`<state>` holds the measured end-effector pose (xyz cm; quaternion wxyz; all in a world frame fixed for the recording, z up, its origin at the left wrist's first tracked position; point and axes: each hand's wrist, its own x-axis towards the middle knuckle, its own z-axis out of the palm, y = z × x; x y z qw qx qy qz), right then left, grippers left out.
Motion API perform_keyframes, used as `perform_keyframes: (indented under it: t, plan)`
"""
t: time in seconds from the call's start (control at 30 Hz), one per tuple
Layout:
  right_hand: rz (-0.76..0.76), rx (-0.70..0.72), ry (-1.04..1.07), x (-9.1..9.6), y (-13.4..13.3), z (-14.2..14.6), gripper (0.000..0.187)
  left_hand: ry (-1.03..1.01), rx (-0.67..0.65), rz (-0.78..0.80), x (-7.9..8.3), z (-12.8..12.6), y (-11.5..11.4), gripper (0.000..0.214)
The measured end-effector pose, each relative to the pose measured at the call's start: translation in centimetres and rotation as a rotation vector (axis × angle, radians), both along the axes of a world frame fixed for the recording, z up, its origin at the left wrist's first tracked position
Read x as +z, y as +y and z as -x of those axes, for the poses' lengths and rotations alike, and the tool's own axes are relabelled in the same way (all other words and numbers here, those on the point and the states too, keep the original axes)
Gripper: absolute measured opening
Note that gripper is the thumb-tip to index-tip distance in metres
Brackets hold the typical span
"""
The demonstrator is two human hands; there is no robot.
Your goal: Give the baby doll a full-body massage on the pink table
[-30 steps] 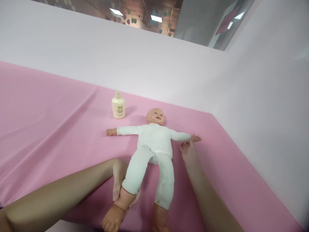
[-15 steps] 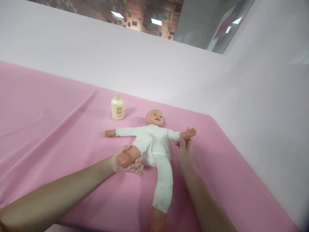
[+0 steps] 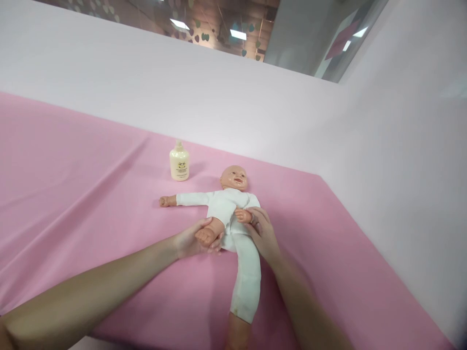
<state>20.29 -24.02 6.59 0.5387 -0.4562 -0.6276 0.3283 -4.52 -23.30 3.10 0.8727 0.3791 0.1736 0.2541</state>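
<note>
A baby doll (image 3: 233,199) in white cloth clothing lies on its back on a pink sheet, its head away from me. My left hand (image 3: 191,240) is wrapped round the doll's raised leg near the bare foot, some fingers hidden beneath it. With my right hand (image 3: 265,236) I grip the doll's arm near the wrist, and that arm is folded across the belly toward the raised leg. The doll's other arm stretches out to the left on the sheet. Its other leg lies straight toward me, the foot cut off by the frame's bottom edge.
A cream-coloured bottle (image 3: 179,164) with a printed label stands upright behind the doll's outstretched arm. The pink sheet (image 3: 91,194) has creases at the left. White walls (image 3: 164,102) rise behind and on the right, with a window (image 3: 226,29) above.
The doll's arm on the right has swung inward from outstretched to across its belly, with my right hand on it. My left hand has shifted the raised leg slightly right and inward.
</note>
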Motion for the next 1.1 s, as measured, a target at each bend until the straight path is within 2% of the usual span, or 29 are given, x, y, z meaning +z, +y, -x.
perform_keyframes:
  t: [0.1,0.2,0.33,0.5,0.63,0.73,0.9,0.97,1.1]
  plan:
    - [0.059,-0.054,0.175,-0.3,0.5,-0.5,0.038,0.004,-0.109,-0.087,-0.6,0.6,0.0,0.058]
    - [0.112,-0.148,0.373,-0.5,1.3,-1.4,0.049,0.022,-0.322,-0.188,-0.5,1.4,-0.3,0.056]
    - [0.045,-0.322,0.476,-0.7,2.6,-3.6,0.044,0.027,-0.539,-0.321,0.6,1.6,-0.6,0.058]
    - [0.198,-0.399,0.674,-1.4,3.8,-6.2,0.037,0.096,-0.838,-0.488,1.5,0.8,-0.3,0.057]
    - [0.305,-0.428,0.834,-2.0,4.5,-7.3,0.032,0.139,-0.837,-0.564,1.8,0.6,-0.1,0.057]
    - [0.323,-0.452,0.935,-2.1,4.9,-7.6,0.034,0.212,-0.875,-0.572,2.2,0.7,-0.1,0.059]
    - [0.319,-0.422,0.964,-1.9,5.2,-7.9,0.041,0.139,-0.810,-0.493,2.3,1.0,-0.3,0.070]
    - [0.322,-0.399,0.955,-1.7,5.1,-7.9,0.042,0.146,-0.747,-0.459,1.9,1.3,-0.4,0.075]
    - [0.303,-0.338,0.911,-1.6,4.9,-7.9,0.041,0.225,-0.473,-0.417,0.2,2.0,-0.6,0.082]
